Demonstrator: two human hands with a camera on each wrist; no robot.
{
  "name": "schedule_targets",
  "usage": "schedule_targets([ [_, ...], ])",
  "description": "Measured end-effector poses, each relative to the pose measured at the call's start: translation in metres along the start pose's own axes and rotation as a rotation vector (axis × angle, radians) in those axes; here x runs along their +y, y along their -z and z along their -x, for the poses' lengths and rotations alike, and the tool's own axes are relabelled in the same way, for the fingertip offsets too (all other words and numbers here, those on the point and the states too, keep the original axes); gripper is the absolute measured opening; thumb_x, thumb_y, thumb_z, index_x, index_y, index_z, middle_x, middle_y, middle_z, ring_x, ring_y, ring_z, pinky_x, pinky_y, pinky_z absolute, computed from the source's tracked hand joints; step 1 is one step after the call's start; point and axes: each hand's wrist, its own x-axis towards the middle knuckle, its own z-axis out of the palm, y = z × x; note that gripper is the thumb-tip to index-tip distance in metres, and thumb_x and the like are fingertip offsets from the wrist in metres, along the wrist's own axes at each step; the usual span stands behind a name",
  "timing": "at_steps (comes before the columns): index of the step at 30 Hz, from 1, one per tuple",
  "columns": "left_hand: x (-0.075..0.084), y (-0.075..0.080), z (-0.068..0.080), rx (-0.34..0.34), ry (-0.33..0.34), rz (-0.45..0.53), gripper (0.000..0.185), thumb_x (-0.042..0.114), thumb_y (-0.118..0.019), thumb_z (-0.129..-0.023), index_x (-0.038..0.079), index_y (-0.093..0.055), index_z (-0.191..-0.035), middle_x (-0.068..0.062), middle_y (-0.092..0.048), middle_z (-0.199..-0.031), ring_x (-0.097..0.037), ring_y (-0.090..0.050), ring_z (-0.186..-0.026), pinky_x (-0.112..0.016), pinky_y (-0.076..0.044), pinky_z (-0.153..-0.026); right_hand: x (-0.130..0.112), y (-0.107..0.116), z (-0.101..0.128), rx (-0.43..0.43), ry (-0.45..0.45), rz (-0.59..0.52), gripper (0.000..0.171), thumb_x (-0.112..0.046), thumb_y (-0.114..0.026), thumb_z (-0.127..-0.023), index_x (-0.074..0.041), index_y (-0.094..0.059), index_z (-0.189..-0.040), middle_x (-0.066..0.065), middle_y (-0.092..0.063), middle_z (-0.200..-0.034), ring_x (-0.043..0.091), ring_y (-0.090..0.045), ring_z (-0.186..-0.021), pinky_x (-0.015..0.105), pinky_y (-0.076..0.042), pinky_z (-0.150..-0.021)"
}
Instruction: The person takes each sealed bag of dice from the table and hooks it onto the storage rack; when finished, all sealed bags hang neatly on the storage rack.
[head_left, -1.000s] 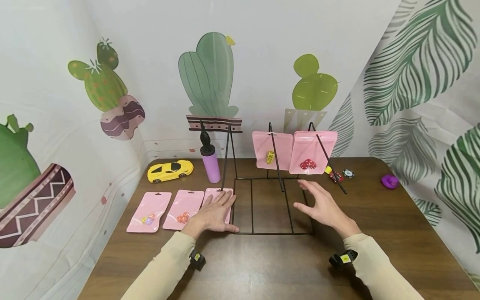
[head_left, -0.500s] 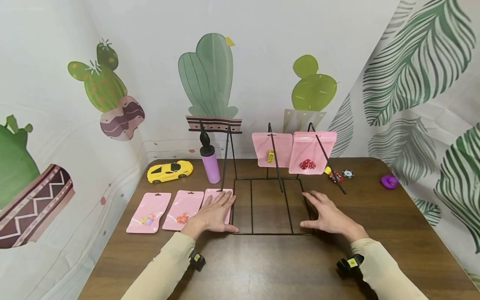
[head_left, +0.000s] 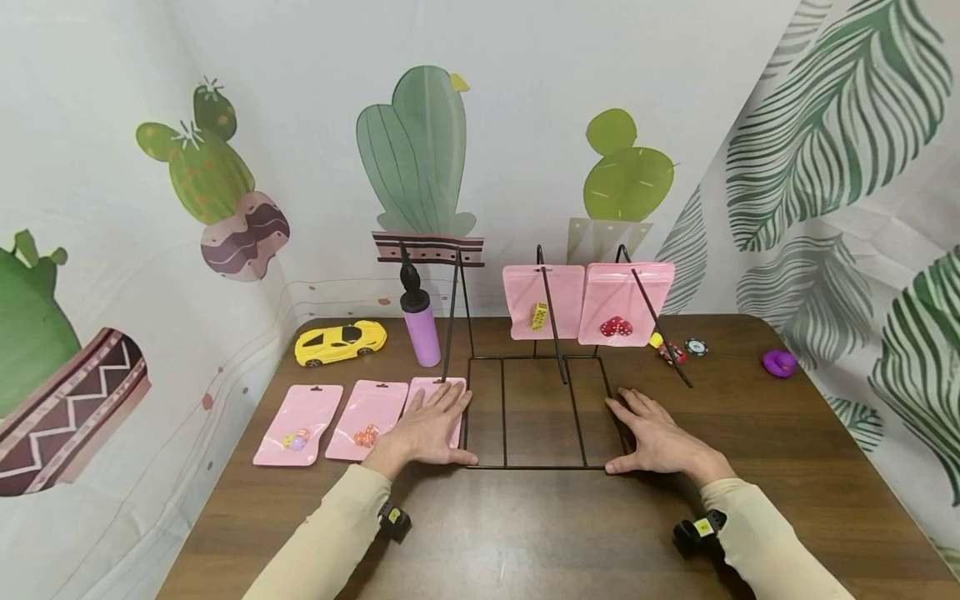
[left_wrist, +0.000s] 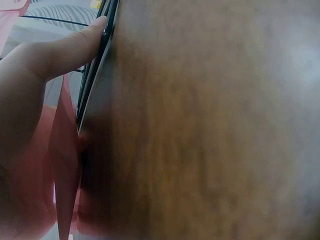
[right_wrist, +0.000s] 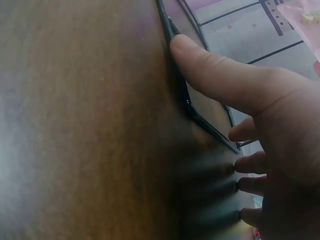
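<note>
A black wire display rack (head_left: 540, 467) with three upright hooks stands on the table. My left hand (head_left: 426, 427) lies with spread fingers over a pink zip pouch (head_left: 427, 384) by the rack's left side, its thumb at the front bar. Most of that pouch is hidden beneath the hand. At the front right corner is my right hand (head_left: 663, 437), fingers extended along the side bar; in the right wrist view its thumb (right_wrist: 215, 70) touches the front bar. Two pink pouches hang from hooks, one (head_left: 521, 292) with yellow dice, another (head_left: 645, 287) with red dice.
Two more pink pouches, one (head_left: 315, 408) at the far left and one (head_left: 375, 404) beside it, lie flat. Behind them are a yellow toy car (head_left: 341, 343) and a purple hand pump (head_left: 423, 333). A poker chip (head_left: 696, 347) and a purple rubber duck (head_left: 779, 363) sit at right.
My right hand has moved right and toward me, from over the rack's base to its front right corner. My left hand has stayed put. The hanging pouches have swayed slightly.
</note>
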Motion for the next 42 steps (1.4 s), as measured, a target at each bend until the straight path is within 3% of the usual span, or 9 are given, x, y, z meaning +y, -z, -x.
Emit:
schedule_targets([
  [6,0.001,0.000,0.002,0.012,0.003,-0.020,0.115,0.083,-0.055,-0.072,0.014,-0.019,-0.157,-0.009,-0.011,-0.164,-0.030,-0.012,-0.151,-0.063,-0.012,-0.117,0.001,-0.001,0.001,-0.012,-0.026,-0.007,0.113,-0.062,-0.079,-0.067,0.002,-0.035,-0.148,0.033,-0.024,-0.153,0.053,-0.018,-0.141,0.068,-0.018,-0.110],
  [13,0.000,0.000,0.006,0.047,-0.008,0.031,0.111,0.079,-0.056,-0.076,0.011,-0.019,-0.156,-0.015,-0.011,-0.164,-0.035,-0.012,-0.150,-0.062,-0.013,-0.117,0.002,-0.001,0.002,-0.014,-0.026,-0.008,0.114,-0.063,-0.078,-0.067,0.004,-0.034,-0.148,0.032,-0.024,-0.153,0.053,-0.018,-0.141,0.068,-0.018,-0.110],
  [16,-0.003,0.002,0.009,0.086,0.009,0.074,0.107,0.074,-0.056,-0.080,0.010,-0.018,-0.156,-0.014,-0.014,-0.163,-0.034,-0.012,-0.150,-0.059,-0.014,-0.118,0.003,-0.002,0.001,-0.015,-0.025,-0.010,0.114,-0.064,-0.078,-0.067,0.003,-0.034,-0.148,0.032,-0.024,-0.154,0.052,-0.018,-0.141,0.068,-0.018,-0.110],
  [20,-0.011,0.004,0.011,0.183,0.031,0.122,0.095,0.063,-0.060,-0.086,0.004,-0.027,-0.153,-0.018,-0.025,-0.159,-0.036,-0.021,-0.148,-0.054,-0.021,-0.119,0.003,-0.002,0.001,-0.012,-0.022,-0.005,0.114,-0.065,-0.077,-0.067,0.003,-0.035,-0.148,0.032,-0.024,-0.154,0.051,-0.018,-0.141,0.068,-0.019,-0.110],
  [25,-0.017,0.004,0.016,0.267,0.116,0.158,0.077,0.045,-0.062,-0.091,0.000,-0.037,-0.148,-0.021,-0.033,-0.155,-0.040,-0.031,-0.143,-0.054,-0.026,-0.117,0.004,-0.002,0.001,-0.008,-0.022,0.001,0.115,-0.067,-0.076,-0.066,0.003,-0.036,-0.147,0.032,-0.025,-0.154,0.051,-0.019,-0.141,0.068,-0.020,-0.110],
  [32,-0.018,0.004,0.025,0.352,0.313,0.230,0.070,0.033,-0.067,-0.088,-0.001,-0.044,-0.143,-0.021,-0.045,-0.144,-0.040,-0.040,-0.132,-0.058,-0.039,-0.101,0.004,-0.002,0.001,-0.008,-0.020,-0.007,0.114,-0.065,-0.077,-0.067,0.004,-0.035,-0.148,0.031,-0.025,-0.154,0.051,-0.019,-0.141,0.068,-0.019,-0.110],
  [36,-0.019,0.005,0.028,0.348,0.391,0.236,0.075,0.037,-0.069,-0.085,-0.003,-0.044,-0.142,-0.023,-0.047,-0.137,-0.040,-0.040,-0.126,-0.056,-0.041,-0.095,0.003,-0.002,0.002,-0.008,-0.019,-0.012,0.114,-0.065,-0.077,-0.067,0.004,-0.035,-0.148,0.032,-0.025,-0.154,0.050,-0.018,-0.142,0.068,-0.018,-0.110],
  [42,-0.020,0.007,0.029,0.308,0.447,0.239,0.080,0.042,-0.068,-0.084,-0.007,-0.042,-0.141,-0.032,-0.048,-0.129,-0.045,-0.042,-0.120,-0.057,-0.042,-0.093,0.003,-0.002,0.002,-0.006,-0.020,-0.017,0.114,-0.065,-0.077,-0.067,0.004,-0.036,-0.147,0.032,-0.025,-0.154,0.051,-0.019,-0.141,0.068,-0.018,-0.110],
])
